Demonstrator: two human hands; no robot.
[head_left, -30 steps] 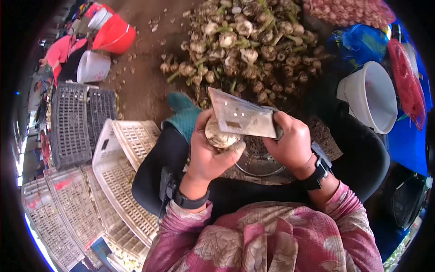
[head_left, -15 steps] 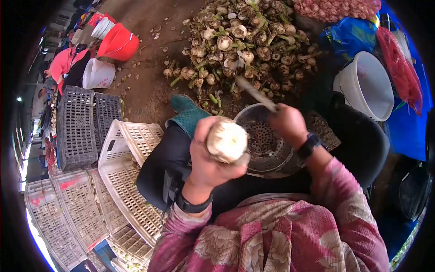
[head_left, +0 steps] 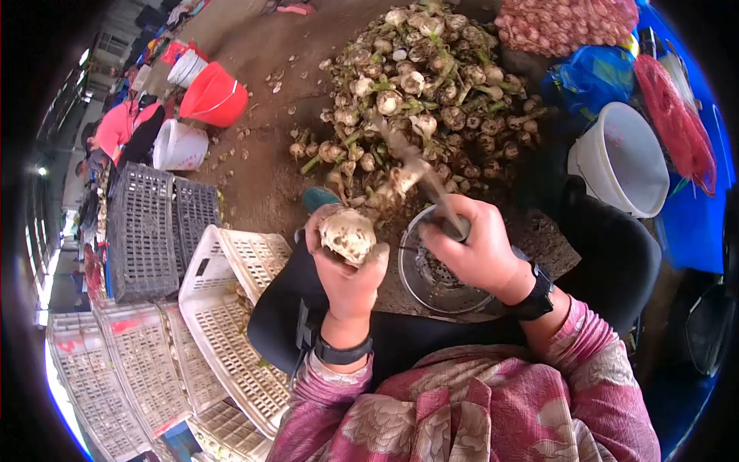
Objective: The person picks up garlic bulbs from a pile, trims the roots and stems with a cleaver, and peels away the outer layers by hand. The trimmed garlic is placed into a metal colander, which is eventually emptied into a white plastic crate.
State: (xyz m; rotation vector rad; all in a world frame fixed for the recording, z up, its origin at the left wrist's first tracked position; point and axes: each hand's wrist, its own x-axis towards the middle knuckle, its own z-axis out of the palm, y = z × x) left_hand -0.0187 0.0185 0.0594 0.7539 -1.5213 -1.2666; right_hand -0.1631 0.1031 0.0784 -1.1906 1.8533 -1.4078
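My left hand (head_left: pixel 350 291) is closed around a pale, dirt-marked bulb (head_left: pixel 346 235), held up over my left knee. To its right, my right hand (head_left: pixel 486 250) grips a knife (head_left: pixel 441 194) by its handle. The blurred blade points up and away toward the heap of bulbs (head_left: pixel 439 92), apart from the bulb I hold. A blurred pale piece (head_left: pixel 404 179) overlaps the blade in this view. Below my right hand, a round metal basin (head_left: pixel 409 286) with a pierced bottom sits between my legs, with scraps inside.
White plastic crates (head_left: pixel 204 308) and dark crates (head_left: pixel 142 231) stand at my left. Behind them are a red bucket (head_left: pixel 215 96), a white bucket (head_left: pixel 181 146) and a person in pink (head_left: pixel 119 131). On the right are a white tub (head_left: pixel 627 158) and a red mesh bag (head_left: pixel 673 123).
My left hand has moved left and turned the bulb, so its white cut face no longer faces up. My right hand has shifted slightly down and left with the knife. The view has tilted.
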